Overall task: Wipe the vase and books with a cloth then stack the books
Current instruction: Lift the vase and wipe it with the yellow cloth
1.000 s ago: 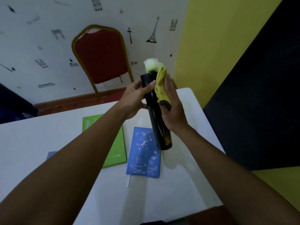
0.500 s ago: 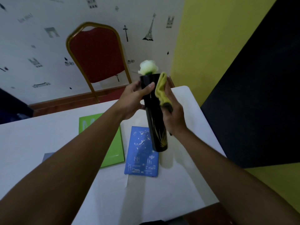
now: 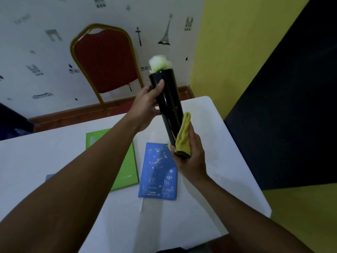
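the vase (image 3: 168, 99) is a tall black cylinder held up in the air over the far part of the white table (image 3: 228, 161), tilted so its mouth leans up and to the left and its base points down toward the person. a pale flower (image 3: 159, 63) sits in the mouth. the left hand (image 3: 145, 108) wraps the upper part of the vase, thumb laid along the front, fingers closed round the back. the right hand (image 3: 189, 154) is closed on a yellow cloth (image 3: 183, 137) and presses it against the lower end of the vase, just at the base.

the long axis of the vase runs from the left hand's grip down to the cloth, so the right hand is the nearer 1 to the unwiped length between them; the next stroke probably has to travel up along that axis while the left hand keeps the vase from turning.

under the hands, 2 books lie flat and apart: a blue book (image 3: 158, 176) near the middle, a green book (image 3: 125, 165) to its left, partly behind the left forearm. a corner of a 3rd, pale blue book (image 3: 49, 177) shows further left. none looks stacked yet. a red chair (image 3: 104, 59) stands beyond the table.
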Demonstrator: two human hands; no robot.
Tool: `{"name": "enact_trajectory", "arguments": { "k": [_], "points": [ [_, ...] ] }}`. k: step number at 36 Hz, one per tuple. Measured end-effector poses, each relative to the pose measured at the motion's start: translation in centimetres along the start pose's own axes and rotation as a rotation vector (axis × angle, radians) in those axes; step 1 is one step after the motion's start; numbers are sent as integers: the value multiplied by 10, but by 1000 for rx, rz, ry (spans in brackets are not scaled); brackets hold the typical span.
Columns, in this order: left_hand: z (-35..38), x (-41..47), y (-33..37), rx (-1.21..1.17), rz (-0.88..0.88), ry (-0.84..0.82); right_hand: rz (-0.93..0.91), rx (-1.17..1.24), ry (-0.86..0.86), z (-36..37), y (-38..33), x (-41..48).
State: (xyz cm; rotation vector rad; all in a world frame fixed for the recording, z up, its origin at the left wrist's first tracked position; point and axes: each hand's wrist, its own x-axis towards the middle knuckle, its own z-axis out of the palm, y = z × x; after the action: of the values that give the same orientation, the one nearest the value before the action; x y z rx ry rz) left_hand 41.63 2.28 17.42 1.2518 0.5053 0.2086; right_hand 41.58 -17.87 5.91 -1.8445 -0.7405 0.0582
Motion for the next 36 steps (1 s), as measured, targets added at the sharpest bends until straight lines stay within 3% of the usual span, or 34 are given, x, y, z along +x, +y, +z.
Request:
{"name": "enact_trajectory", "arguments": {
  "k": [6,11,18,25,36],
  "points": [
    [15,4,0,258,-27,8,-94,-151,36,2,8,0],
    [10,1,-13,275,-31,5,-124,-135,-1,-1,1,18],
    [12,-1,-19,157,-78,-76,14,70,-96,-21,-18,86],
    [21,5,-19,157,-58,-87,31,21,-90,-31,7,42],
    [74,2,-53,306,-101,-22,-89,-173,130,-39,31,15]
  ]
}}
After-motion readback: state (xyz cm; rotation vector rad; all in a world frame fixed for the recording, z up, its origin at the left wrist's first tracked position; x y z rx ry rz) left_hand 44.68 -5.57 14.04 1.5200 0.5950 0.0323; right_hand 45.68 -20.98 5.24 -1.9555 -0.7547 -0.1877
